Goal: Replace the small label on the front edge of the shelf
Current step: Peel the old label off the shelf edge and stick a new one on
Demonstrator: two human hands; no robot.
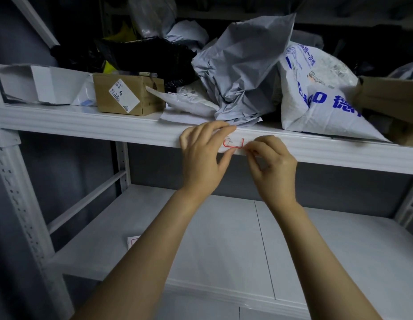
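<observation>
A small white label with a red border (234,142) sits on the front edge of the white metal shelf (85,125). My left hand (202,158) rests over that edge just left of the label, fingers spread on top and thumb below. My right hand (273,160) is at the label's right side, thumb and forefinger pinched together at its lower right corner. Whether the pinch holds the label's corner is hard to tell. Part of the label is hidden behind my fingers.
Above the edge lie a grey crumpled mailer bag (242,72), a white bag with blue print (321,98), a brown box (129,94), a black bag (145,54) and a white box (39,84). The lower shelf (224,239) holds a small red-bordered sheet (132,241).
</observation>
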